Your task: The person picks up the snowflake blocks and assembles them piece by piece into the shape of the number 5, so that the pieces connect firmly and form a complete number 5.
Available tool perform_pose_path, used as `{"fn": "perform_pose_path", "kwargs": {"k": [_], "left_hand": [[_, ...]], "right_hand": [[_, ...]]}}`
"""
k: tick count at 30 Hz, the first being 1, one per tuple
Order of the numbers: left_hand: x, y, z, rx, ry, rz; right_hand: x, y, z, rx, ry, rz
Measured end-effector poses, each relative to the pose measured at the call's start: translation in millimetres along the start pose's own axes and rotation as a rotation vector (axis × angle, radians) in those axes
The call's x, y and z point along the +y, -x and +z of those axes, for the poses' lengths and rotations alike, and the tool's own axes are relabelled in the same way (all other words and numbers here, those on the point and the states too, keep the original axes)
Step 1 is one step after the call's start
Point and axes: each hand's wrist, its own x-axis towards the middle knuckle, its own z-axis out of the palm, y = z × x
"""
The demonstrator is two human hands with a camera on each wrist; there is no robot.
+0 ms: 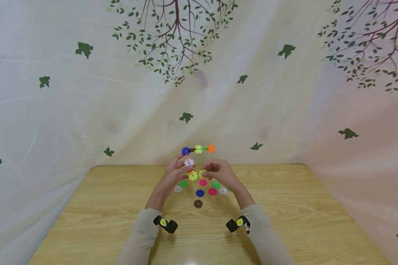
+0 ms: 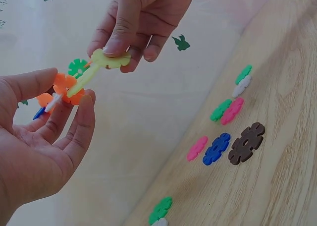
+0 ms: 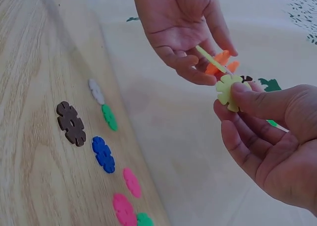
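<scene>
Pale cloth backdrop (image 1: 136, 110) w/ printed branches (image 1: 177, 22) & dk green shapes (image 1: 186, 117) hangs behind a light wood-grain counter (image 1: 112, 206). Person in beige sleeves (image 1: 142, 230), small black wrist cams (image 1: 169, 225) on both arms, has both hands raised off the surface, close tog., approx. centre. Left hand (image 1: 168, 178) pinches a chain of flower-shaped plastic discs, fingers bent about an orange disc (image 2: 62, 81). In the head view the chain has a yellow disc (image 1: 193, 175) at its lower end, white disc (image 1: 189, 162) above, blue disc (image 1: 185, 151) at the upper corner, then a row to the R via another yellow disc to a bright orange one. Right hand (image 1: 224, 175) pinches a pale yellow disc (image 3: 229, 92) btwn thumb & finger, at the chain's lower end; can't tell if the two are slotted tog. Loose discs lie on the counter below: brown disc (image 1: 198, 203) nearest the person, dk blue disc (image 1: 200, 193) just beyond, 2 pink discs (image 1: 212, 191) near it, plus green & white discs either side
</scene>
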Motion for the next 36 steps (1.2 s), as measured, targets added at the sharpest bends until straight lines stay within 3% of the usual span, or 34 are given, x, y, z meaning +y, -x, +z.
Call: {"fn": "perform_pose_path", "kwargs": {"k": [22, 32, 36], "left_hand": [[-1.0, 1.0, 1.5, -0.011, 0.016, 0.025], [1.1, 1.8, -0.3, -0.003, 0.006, 0.016], [0.8, 1.8, 2.5, -0.008, 0.055, 0.021]], "right_hand": [[-5.4, 4.8, 11.1, 0.139, -0.062, -0.017], [-6.1, 5.2, 19.0, 0.147, -0.061, -0.017], [-3.8, 4.5, 23.4, 0.158, -0.045, -0.034]]}}
